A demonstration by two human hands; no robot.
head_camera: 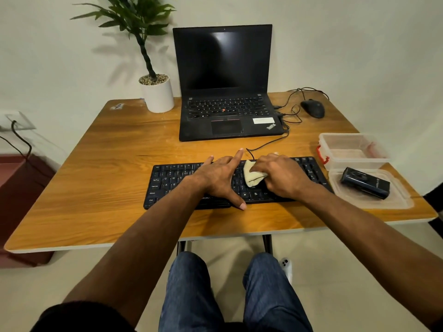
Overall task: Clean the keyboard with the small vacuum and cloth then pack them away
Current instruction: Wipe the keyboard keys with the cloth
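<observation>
right hand (279, 176) fingers pinch the cloth (251, 174) on the keyboard (167, 185); left hand (220, 178) fingers spread; laptop (225, 92) reads "thinkpad".

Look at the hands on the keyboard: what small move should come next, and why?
Probably slide the cloth sideways along the key rows. The right hand grips it mid-keyboard, the left hand lies flat, steadying the board, and the keys on both sides look unwiped. The small vacuum already lies on the lid.
</observation>
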